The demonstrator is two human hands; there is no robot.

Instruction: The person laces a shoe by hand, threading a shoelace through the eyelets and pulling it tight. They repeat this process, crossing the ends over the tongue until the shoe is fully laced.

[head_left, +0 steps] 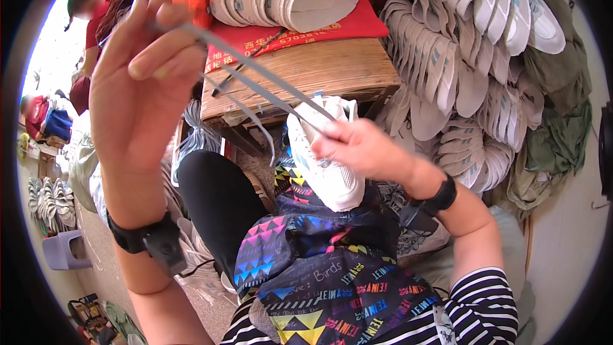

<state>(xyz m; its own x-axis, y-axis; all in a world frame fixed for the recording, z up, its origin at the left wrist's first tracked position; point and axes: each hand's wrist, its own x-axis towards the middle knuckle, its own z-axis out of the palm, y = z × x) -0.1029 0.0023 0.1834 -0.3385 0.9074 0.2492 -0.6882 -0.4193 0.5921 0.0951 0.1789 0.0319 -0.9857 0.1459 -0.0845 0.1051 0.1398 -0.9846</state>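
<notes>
Two hands work taut grey laces (268, 80): left hand (137, 83) pinching them, right hand (357, 147) clutching a white mesh sneaker (325, 169).

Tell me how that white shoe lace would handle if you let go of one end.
The lace is probably floppy: it runs straight only where the left hand pulls it taut from the white shoe, while a loose strand beside it curves downward. It looks thin and flat, so likely very light.

Single head-worn fisheye, looking down, close over the lap
</notes>
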